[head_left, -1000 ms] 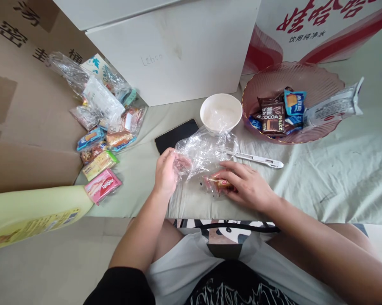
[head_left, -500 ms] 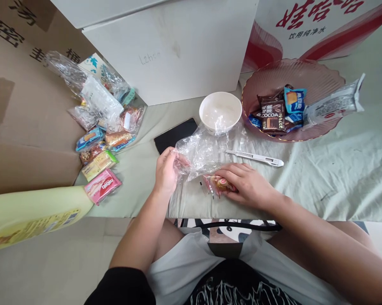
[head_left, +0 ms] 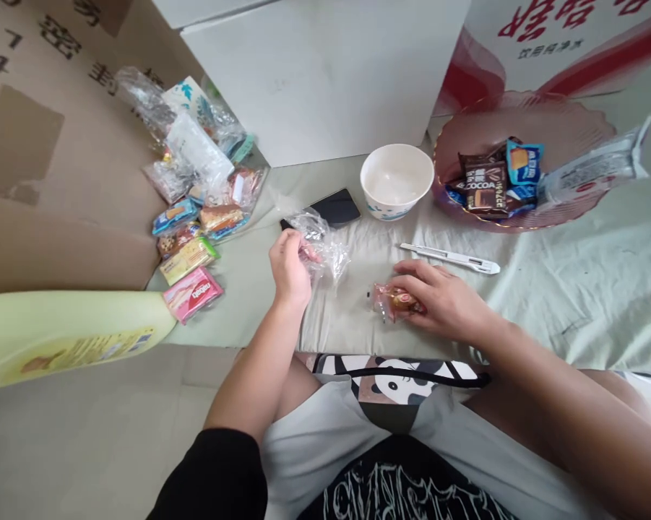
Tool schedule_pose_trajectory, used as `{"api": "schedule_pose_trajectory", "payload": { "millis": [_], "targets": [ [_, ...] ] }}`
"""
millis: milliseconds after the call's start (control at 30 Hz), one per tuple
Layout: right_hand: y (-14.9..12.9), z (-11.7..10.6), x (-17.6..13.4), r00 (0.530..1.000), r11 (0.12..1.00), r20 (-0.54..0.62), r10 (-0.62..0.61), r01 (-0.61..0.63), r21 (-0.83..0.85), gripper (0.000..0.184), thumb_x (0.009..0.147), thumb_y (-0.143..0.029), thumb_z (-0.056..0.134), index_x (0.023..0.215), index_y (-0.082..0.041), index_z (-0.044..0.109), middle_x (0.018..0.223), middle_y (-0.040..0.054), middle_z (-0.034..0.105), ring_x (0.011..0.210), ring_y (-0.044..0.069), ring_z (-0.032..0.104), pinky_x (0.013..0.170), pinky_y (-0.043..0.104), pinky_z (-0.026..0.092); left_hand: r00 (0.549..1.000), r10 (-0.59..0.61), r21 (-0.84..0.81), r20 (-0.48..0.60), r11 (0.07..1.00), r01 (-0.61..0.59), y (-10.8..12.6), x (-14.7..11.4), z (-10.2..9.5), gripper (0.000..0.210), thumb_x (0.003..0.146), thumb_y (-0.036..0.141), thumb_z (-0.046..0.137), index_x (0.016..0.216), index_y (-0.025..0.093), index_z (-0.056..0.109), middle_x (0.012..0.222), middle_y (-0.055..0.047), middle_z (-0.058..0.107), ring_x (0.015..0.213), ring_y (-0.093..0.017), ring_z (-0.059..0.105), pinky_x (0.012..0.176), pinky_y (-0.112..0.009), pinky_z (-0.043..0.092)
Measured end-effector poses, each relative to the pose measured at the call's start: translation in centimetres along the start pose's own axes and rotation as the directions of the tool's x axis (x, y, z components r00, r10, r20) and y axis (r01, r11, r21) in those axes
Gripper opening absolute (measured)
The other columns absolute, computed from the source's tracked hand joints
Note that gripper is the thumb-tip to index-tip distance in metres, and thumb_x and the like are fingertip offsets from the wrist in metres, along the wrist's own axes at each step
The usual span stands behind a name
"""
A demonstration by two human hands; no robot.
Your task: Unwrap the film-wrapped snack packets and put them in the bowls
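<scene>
My left hand (head_left: 292, 269) is closed on a crumpled clear plastic bag (head_left: 325, 254), which lies partly over the black phone (head_left: 337, 208). My right hand (head_left: 438, 296) rests on the cloth with its fingers curled over a small snack in a clear and red wrapper (head_left: 391, 302). That snack's right part is hidden under the fingers. Just beyond my right hand lies a white utility knife (head_left: 455, 258). A white bowl (head_left: 393, 207) with a blue pattern near its base stands behind the knife.
At the back right, a pink ribbed bowl (head_left: 568, 119) holds several packaged snacks and a silver pouch (head_left: 596, 170). A pile of wrapped snacks (head_left: 192, 258) sits at the left against a cardboard box (head_left: 59, 217). A yellow bottle (head_left: 87, 336) lies at the left front edge.
My left hand has drawn the plastic bag leftward, away from the white bowl, and it is more bunched up. My right hand stays on the wrapped snack. The camera view has shifted.
</scene>
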State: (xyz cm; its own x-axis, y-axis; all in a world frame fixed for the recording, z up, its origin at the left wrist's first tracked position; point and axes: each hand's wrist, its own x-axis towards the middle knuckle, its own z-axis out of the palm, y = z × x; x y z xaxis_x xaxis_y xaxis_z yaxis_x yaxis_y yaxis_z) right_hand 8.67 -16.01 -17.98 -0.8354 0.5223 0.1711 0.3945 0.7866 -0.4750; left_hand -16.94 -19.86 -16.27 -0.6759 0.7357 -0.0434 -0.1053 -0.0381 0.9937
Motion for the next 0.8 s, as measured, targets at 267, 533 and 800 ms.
{"api": "schedule_pose_trajectory", "payload": {
  "millis": [267, 533, 800],
  "targets": [
    [-1.1, -2.1, 0.7, 0.974, 0.982, -0.198, 0.112, -0.078, 0.173, 0.017, 0.087, -0.031, 0.067, 0.101, -0.026, 0.059, 0.095, 0.0053, 0.072, 0.084, 0.024, 0.071, 0.072, 0.038, 0.058, 0.999, -0.018, -0.031, 0.047, 0.999, 0.019, 0.1, -0.1, -0.3, 0.026, 0.087, 0.03, 0.054, 0.064, 0.022, 0.044, 0.05, 0.005, 0.044, 0.044, -0.011, 0.046, 0.05, -0.026, 0.041],
    [0.0, -5.2, 1.5, 0.778, 0.887, -0.45, 0.438, -0.456, 0.074, 0.03, 0.078, -0.045, 0.075, 0.089, -0.025, 0.057, 0.085, 0.006, 0.068, 0.076, 0.025, 0.065, 0.067, 0.04, 0.053, 0.994, -0.031, -0.079, 0.101, 0.996, 0.039, 0.4, 0.0, -0.3, 0.024, 0.084, 0.027, 0.055, 0.062, 0.022, 0.046, 0.049, 0.005, 0.044, 0.044, -0.011, 0.045, 0.048, -0.024, 0.04],
    [3.8, -12.7, 6.0, 0.513, 0.525, -0.493, 0.702, -0.841, -0.128, 0.075, 0.08, -0.045, 0.078, 0.139, -0.007, 0.052, 0.137, 0.0276, 0.059, 0.129, 0.041, 0.057, 0.098, 0.055, 0.046, 0.994, -0.043, -0.081, 0.1, 0.995, 0.052, 1.2, -0.4, 0.0, 0.023, 0.081, 0.028, 0.057, 0.06, 0.022, 0.048, 0.048, 0.005, 0.045, 0.042, -0.009, 0.044, 0.045, -0.022, 0.04]
  ]
}}
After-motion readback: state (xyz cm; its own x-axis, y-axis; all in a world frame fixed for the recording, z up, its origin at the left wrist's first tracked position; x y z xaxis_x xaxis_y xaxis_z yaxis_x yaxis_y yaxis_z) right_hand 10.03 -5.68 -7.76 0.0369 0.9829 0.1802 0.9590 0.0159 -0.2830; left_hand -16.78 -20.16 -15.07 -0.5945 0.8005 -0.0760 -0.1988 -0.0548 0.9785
